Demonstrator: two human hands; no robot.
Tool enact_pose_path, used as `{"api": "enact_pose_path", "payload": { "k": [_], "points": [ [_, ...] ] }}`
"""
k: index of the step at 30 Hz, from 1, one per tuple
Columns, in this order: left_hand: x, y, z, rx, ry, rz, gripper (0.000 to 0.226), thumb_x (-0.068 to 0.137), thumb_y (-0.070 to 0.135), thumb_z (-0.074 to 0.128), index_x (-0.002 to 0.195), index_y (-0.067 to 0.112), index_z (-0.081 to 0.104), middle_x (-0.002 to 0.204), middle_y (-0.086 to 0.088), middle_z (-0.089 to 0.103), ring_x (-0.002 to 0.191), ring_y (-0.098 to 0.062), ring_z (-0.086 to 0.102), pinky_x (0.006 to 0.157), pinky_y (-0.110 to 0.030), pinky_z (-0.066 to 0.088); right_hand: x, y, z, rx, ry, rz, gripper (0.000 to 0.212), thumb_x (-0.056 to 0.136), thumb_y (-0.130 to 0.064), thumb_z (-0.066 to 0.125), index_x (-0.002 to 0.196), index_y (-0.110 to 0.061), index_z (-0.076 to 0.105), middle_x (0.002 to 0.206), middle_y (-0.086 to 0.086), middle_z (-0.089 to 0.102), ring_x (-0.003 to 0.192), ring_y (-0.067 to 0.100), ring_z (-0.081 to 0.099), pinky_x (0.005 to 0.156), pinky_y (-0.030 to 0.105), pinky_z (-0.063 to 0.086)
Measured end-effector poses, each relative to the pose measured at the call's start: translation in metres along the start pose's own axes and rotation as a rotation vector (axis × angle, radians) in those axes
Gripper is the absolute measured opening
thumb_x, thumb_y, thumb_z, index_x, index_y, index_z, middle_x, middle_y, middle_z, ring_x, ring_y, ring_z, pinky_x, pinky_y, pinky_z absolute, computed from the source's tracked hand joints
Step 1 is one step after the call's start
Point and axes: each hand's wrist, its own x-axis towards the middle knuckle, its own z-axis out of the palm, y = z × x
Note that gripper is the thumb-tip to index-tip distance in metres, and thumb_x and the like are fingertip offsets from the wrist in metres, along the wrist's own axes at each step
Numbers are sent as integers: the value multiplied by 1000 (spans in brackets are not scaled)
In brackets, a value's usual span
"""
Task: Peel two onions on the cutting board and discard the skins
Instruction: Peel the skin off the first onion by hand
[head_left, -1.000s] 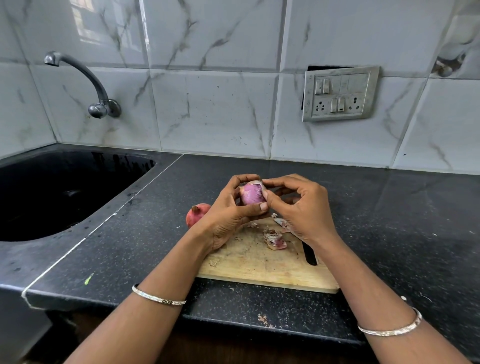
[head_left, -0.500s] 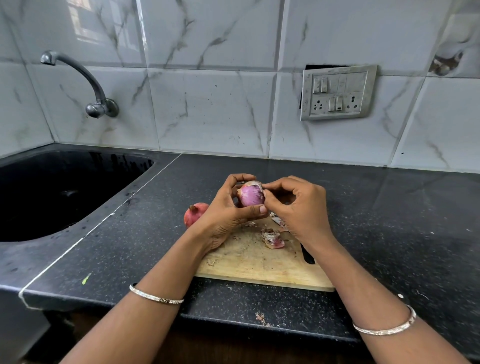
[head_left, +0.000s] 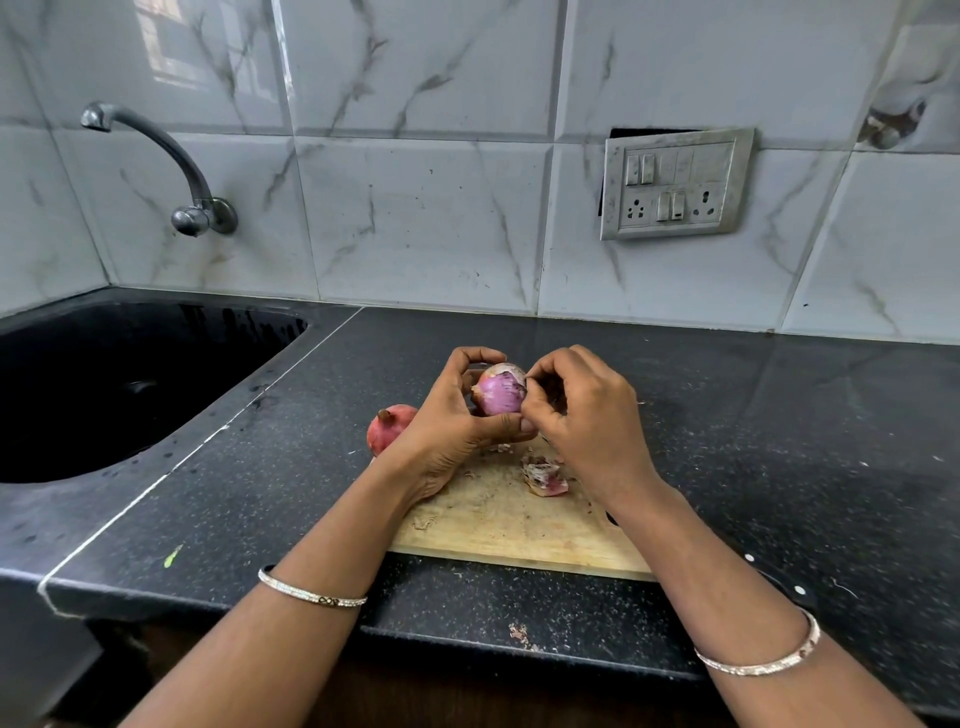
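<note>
Onion skins lie on the cutting board, lower centre. Above, centre frame: onion gripped in left hand, right hand pinching its papery top; hold unchanged over the last second, so peeling seems unfinished. Beyond, left: second onion, unpeeled.

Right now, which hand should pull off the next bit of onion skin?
Right, probably. The right hand pinches at the loose skin on the onion, while the left hand is curled round it, holding it steady.
</note>
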Motion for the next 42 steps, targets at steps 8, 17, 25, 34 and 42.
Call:
{"api": "enact_pose_path", "payload": {
  "k": [8,17,25,34,42],
  "points": [
    [0,1,0,-16,9,-8,80,63,-10,84,131,12,48,121,-13,60,90,-20,70,79,-37,63,0,0,-5,137,11,49,6,88,-17,70,92,-12,71,86,-5,67,75,8,63,67,31,56],
    [1,-1,-1,43,9,14,76,69,-16,81,132,10,47,124,-14,57,90,-18,70,75,-33,62,-1,1,-5,64,6,-32,3,87,-17,75,88,-14,76,80,-6,69,69,8,63,63,33,56],
    [2,-2,-1,46,-6,9,76,66,-17,82,129,10,48,128,-18,56,89,-17,70,74,-32,62,-1,1,0,-50,12,-75,4,88,-15,68,89,-12,67,82,-2,63,70,14,59,60,35,54],
    [4,-4,-4,11,-53,-25,80,62,-24,81,123,14,47,128,-15,53,100,-24,65,84,-43,61,0,7,0,-38,-32,60,6,92,-23,65,92,-17,63,87,-7,61,72,12,57,60,28,47],
    [2,-2,-3,-43,-76,-48,81,55,-16,80,120,16,46,124,-11,53,95,-24,67,76,-43,63,0,10,0,-87,-95,154,9,94,-27,62,93,-19,63,89,-8,61,76,12,57,62,30,47]
  ]
}}
